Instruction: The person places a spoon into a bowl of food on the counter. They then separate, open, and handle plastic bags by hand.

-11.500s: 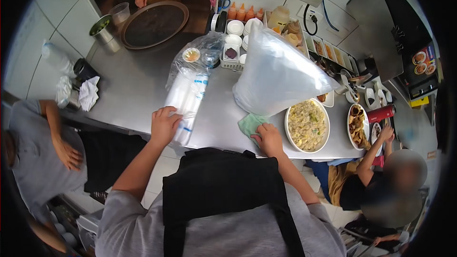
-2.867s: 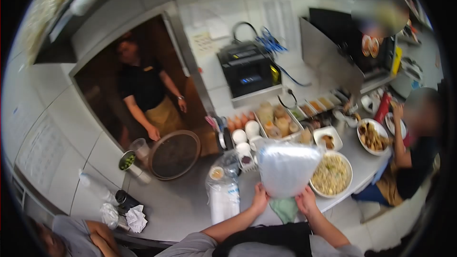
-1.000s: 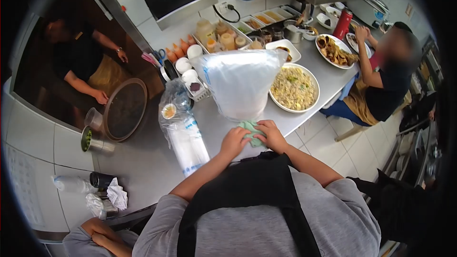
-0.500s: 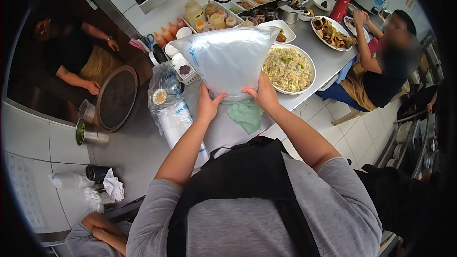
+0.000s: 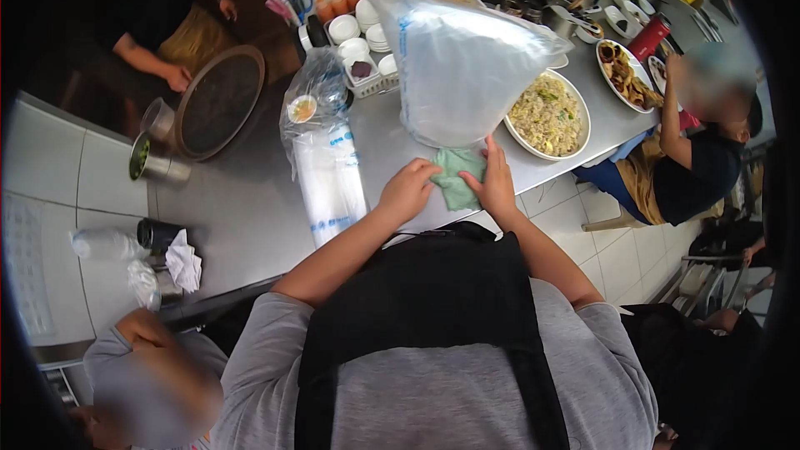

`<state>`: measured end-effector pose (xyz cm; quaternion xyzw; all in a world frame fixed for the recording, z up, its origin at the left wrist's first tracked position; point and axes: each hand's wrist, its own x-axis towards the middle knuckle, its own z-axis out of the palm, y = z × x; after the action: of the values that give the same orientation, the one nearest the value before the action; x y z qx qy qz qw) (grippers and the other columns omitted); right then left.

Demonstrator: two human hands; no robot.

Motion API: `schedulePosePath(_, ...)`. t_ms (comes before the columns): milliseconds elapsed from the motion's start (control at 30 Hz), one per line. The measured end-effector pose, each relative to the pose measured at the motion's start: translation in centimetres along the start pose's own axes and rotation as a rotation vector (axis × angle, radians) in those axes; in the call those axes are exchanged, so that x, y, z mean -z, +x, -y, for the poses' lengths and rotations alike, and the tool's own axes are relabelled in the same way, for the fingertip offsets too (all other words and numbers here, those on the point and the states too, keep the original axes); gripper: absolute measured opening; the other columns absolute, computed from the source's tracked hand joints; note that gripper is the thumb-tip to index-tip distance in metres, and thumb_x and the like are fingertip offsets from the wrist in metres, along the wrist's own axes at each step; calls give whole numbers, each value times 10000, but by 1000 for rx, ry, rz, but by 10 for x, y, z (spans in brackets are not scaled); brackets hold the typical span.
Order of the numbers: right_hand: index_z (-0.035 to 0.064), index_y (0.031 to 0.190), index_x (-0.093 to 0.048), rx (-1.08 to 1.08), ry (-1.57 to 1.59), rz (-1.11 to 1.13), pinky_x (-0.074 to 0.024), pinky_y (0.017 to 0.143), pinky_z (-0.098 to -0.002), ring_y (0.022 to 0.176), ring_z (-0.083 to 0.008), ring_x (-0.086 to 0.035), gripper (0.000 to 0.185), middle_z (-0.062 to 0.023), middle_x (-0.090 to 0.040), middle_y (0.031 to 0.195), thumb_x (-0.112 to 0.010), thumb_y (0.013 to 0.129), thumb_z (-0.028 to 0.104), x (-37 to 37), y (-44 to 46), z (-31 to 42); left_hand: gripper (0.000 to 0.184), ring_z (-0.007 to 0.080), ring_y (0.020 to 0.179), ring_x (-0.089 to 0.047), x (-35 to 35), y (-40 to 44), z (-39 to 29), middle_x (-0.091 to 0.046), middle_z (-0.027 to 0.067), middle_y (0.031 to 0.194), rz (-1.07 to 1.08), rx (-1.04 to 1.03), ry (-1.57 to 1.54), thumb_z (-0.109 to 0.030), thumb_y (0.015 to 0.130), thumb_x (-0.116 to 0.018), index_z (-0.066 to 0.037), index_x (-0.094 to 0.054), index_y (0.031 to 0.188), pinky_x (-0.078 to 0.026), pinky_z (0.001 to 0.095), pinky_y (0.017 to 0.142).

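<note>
A crumpled green cloth (image 5: 456,177) lies on the steel table near its front edge. At its left edge is my left hand (image 5: 408,192), fingers bent and closed on the fabric. My right hand (image 5: 497,182) is at the cloth's right side, its thumb over the fabric and its fingers stretched forward, the tips close to the bottom of a large, puffed-out clear plastic bag (image 5: 467,71). Neither hand holds the bag, which rests on the table just beyond the cloth. What is inside the bag cannot be made out.
Fried rice fills a white bowl (image 5: 583,127) on the right. Left lies a roll of plastic bags (image 5: 329,175). Behind stand stacked white cups (image 5: 343,29) and sauce bottles (image 5: 337,0). A round tray (image 5: 221,104) is at far left. Other people sit or stand at both sides.
My hands have let go of the plastic bag and come back toward me onto the green cloth. The bag now leans to the right. The view has shifted a little.
</note>
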<state>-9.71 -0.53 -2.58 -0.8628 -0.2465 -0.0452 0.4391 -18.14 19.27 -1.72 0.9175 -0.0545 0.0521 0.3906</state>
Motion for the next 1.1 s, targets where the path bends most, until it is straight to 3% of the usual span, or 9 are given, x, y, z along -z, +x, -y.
schedulePosePath(67,10,1351,-327,163,-194,3,-426,879,-431,1054,-365,-519,800,-204,-469,1240,-765,721,236,0,-4,-8,346,329,952,-565,37,-17,-18,-548,147,1067,-267,-119,176,-90,744,-677,-59,-581,1075,-470,389,797)
schedulePosePath(100,50,1182,-513,158,-174,-85,-419,841,-406,996,-333,-529,527,-131,-532,1129,-743,738,219,-3,-7,-5,350,329,976,-551,49,-32,-8,-546,145,1064,-304,-63,205,-92,752,-671,-57,-572,1087,-459,395,817)
schedulePosePath(233,97,891,-618,271,-279,-28,-369,773,-370,874,-250,-523,190,-40,-546,895,-713,743,171,-2,-10,-2,321,322,985,-531,80,-101,43,-547,137,1042,-551,258,269,-144,770,-671,-76,-579,1070,-420,416,864)
schedulePosePath(433,114,929,-624,655,-213,171,-383,799,-371,912,-229,-535,191,-38,-565,933,-684,756,167,-17,6,51,176,266,910,-562,96,-128,52,-583,80,945,-452,368,520,-124,794,-644,-74,-633,963,-419,381,799)
schedulePosePath(600,109,1235,-520,832,-74,439,-410,888,-360,1045,-237,-537,493,-65,-563,1142,-670,771,186,-68,24,120,95,244,837,-585,127,-113,0,-604,45,870,-411,161,451,-107,815,-619,-86,-651,902,-417,365,761)
schedulePosePath(800,98,1312,-443,564,-242,768,-393,956,-382,1161,-263,-474,522,-96,-494,1263,-621,824,157,-103,28,113,71,144,783,-558,160,-110,-53,-585,55,859,-393,129,-314,-60,873,-583,-12,-611,918,-413,252,742)
schedulePosePath(900,86,1306,-445,409,501,453,-379,978,-399,1155,-283,-476,529,-117,-485,1269,-612,804,105,-102,29,105,99,78,810,-504,179,-107,-54,-548,23,896,-384,117,-615,-37,917,-535,27,-577,979,-398,208,753)
schedulePosePath(1033,85,1310,-444,254,505,203,-365,995,-399,1159,-286,-470,557,-138,-478,1271,-622,782,76,-72,39,108,135,59,846,-512,187,-98,-43,-576,4,929,-342,169,-729,-54,940,-499,20,-581,1016,-404,202,779)
schedulePosePath(1100,102,1308,-459,555,253,88,-375,972,-375,1132,-269,-495,593,-124,-487,1271,-648,749,46,-14,40,140,148,58,854,-519,184,-90,-35,-590,3,933,-313,215,-767,-69,947,-491,14,-585,1025,-408,202,783)
